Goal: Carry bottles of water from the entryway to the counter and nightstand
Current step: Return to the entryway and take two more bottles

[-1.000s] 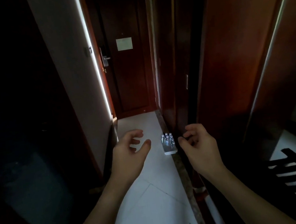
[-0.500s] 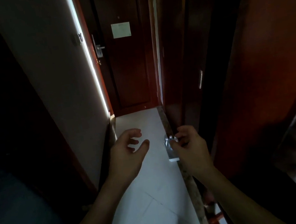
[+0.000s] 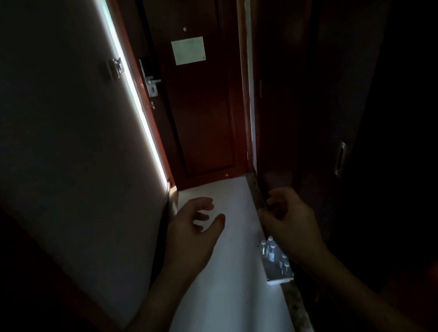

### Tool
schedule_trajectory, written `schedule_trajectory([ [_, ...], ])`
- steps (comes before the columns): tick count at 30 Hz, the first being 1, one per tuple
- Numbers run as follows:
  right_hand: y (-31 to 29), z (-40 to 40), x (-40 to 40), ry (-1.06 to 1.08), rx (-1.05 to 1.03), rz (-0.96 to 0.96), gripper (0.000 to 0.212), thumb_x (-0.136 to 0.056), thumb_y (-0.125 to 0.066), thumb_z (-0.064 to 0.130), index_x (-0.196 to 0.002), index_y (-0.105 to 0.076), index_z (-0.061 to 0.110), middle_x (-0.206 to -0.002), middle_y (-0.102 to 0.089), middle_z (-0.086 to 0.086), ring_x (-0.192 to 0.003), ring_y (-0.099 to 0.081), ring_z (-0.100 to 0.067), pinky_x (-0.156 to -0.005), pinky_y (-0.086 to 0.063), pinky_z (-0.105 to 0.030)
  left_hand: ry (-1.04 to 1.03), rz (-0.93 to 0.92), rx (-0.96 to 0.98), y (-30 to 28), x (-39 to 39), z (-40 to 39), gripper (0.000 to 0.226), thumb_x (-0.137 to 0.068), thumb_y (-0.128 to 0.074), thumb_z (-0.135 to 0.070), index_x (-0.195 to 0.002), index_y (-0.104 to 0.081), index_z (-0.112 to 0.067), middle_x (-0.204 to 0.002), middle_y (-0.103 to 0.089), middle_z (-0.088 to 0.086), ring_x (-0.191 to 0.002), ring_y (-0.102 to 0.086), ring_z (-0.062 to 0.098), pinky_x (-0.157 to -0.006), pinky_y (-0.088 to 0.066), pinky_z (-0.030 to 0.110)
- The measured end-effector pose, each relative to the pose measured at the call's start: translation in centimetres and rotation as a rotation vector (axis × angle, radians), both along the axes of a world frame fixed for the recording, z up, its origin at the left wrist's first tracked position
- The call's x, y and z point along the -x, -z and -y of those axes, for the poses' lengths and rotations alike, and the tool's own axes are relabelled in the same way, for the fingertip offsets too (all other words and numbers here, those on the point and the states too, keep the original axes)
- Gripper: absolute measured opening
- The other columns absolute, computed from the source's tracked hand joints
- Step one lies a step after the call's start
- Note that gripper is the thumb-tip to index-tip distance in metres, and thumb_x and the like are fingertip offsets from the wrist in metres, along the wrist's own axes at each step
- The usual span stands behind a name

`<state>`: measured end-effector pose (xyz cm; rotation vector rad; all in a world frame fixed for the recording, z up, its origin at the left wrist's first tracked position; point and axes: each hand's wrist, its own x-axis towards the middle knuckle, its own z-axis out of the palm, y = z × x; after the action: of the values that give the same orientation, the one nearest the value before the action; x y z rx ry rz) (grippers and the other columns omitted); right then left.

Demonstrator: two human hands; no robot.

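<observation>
Pack of water bottles (image 3: 275, 264): sits on the pale floor (image 3: 225, 292) against the right-hand stone border, partly hidden beneath the right wrist.
Right hand (image 3: 291, 223): raised above the pack, fingers loosely curled, holding nothing.
Left hand (image 3: 191, 236): level with the right, well apart from the pack, fingers spread and curved, empty.
Door (image 3: 197, 106): dark wood at the corridor's end, with a pale notice (image 3: 188, 51) and metal handle (image 3: 152, 82).
</observation>
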<state>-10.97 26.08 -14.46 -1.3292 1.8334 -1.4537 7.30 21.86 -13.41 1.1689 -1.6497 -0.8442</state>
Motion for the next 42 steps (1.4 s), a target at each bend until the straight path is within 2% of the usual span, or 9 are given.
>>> schedule_trajectory([
  [6,4.1,11.7,4.2,0.061,-0.074,-0.034,0.041,-0.087,-0.072,0.019,-0.124,-0.056,0.017,-0.11,-0.062,0.005,-0.091,-0.058,-0.005,-0.071,-0.044,-0.013,0.047,0.037,0.013,5.1,4.6,13.4,0.031,-0.083,-0.075,-0.016,-0.111,-0.063,-0.023,-0.104,-0.061,-0.02,-0.095,-0.062,0.007,-0.078,-0.056,0.032],
  [12,8.4,27.5,9.1,0.162,-0.172,0.013,0.028,-0.089,-0.07,0.018,-0.112,-0.056,0.02,-0.086,-0.055,0.017,-0.079,-0.056,0.0,-0.061,-0.04,-0.011,0.129,0.071,-0.017,10.0,9.7,30.8,0.03,-0.086,-0.072,-0.02,-0.113,-0.06,-0.027,-0.1,-0.056,-0.026,-0.091,-0.059,-0.003,-0.071,-0.051,0.017],
  [16,10.7,37.5,13.0,0.288,-0.262,0.077,0.042,-0.088,-0.071,0.024,-0.126,-0.056,0.015,-0.102,-0.059,0.008,-0.088,-0.057,-0.007,-0.061,-0.035,-0.01,0.212,0.15,-0.059,12.7,14.1,42.8,0.03,-0.086,-0.072,-0.027,-0.112,-0.058,-0.032,-0.098,-0.055,-0.03,-0.089,-0.059,-0.009,-0.066,-0.05,0.011],
  [24,22.6,49.0,21.6,0.446,-0.455,0.115,0.036,-0.084,-0.073,0.019,-0.117,-0.058,0.019,-0.101,-0.062,0.008,-0.091,-0.06,-0.011,-0.063,-0.036,-0.007,0.316,0.233,-0.258,23.5,23.1,57.1,0.029,-0.084,-0.073,-0.024,-0.112,-0.064,-0.024,-0.101,-0.061,-0.025,-0.09,-0.065,0.001,-0.069,-0.059,0.024],
  [32,50.6,54.3,25.0,0.53,-0.596,0.309,0.034,-0.079,-0.075,0.014,-0.108,-0.057,0.018,-0.108,-0.064,-0.005,-0.093,-0.063,-0.017,-0.072,-0.05,-0.023,0.436,0.469,-0.424,49.8,28.3,62.5,0.036,-0.082,-0.075,-0.027,-0.116,-0.063,-0.023,-0.107,-0.062,-0.017,-0.093,-0.063,0.006,-0.07,-0.057,0.027],
  [35,64.2,55.2,25.3,0.53,-0.668,0.318,0.048,-0.073,-0.069,0.03,-0.117,-0.054,0.021,-0.118,-0.059,-0.001,-0.107,-0.06,-0.023,-0.087,-0.054,-0.043,0.449,0.552,-0.491,63.1,30.1,63.7,0.04,-0.081,-0.075,-0.029,-0.118,-0.062,-0.023,-0.112,-0.063,-0.011,-0.093,-0.058,0.003,-0.074,-0.051,0.023],
  [37,72.9,55.8,25.5,0.517,-0.684,0.322,0.055,-0.079,-0.072,0.023,-0.129,-0.052,0.016,-0.123,-0.056,0.003,-0.115,-0.057,-0.021,-0.095,-0.052,-0.047,0.463,0.577,-0.514,72.0,31.4,64.1,0.043,-0.081,-0.076,-0.029,-0.12,-0.061,-0.02,-0.115,-0.064,-0.007,-0.092,-0.058,0.006,-0.076,-0.044,0.021],
  [40,84.2,56.4,26.1,0.515,-0.662,0.287,0.06,-0.082,-0.072,0.013,-0.137,-0.046,0.016,-0.126,-0.051,0.007,-0.118,-0.051,-0.01,-0.101,-0.048,-0.038,0.479,0.576,-0.569,84.4,33.3,64.2,0.053,-0.079,-0.076,-0.031,-0.128,-0.056,-0.02,-0.122,-0.059,-0.008,-0.095,-0.057,0.008,-0.076,-0.04,0.019],
  [42,90.6,56.5,26.4,0.492,-0.634,0.266,0.064,-0.084,-0.071,0.015,-0.141,-0.042,0.021,-0.128,-0.048,0.011,-0.111,-0.044,0.01,-0.098,-0.04,-0.016,0.513,0.55,-0.563,91.7,34.6,64.2,0.063,-0.076,-0.077,-0.031,-0.133,-0.051,-0.022,-0.122,-0.053,-0.012,-0.097,-0.056,0.008,-0.073,-0.038,0.014],
])
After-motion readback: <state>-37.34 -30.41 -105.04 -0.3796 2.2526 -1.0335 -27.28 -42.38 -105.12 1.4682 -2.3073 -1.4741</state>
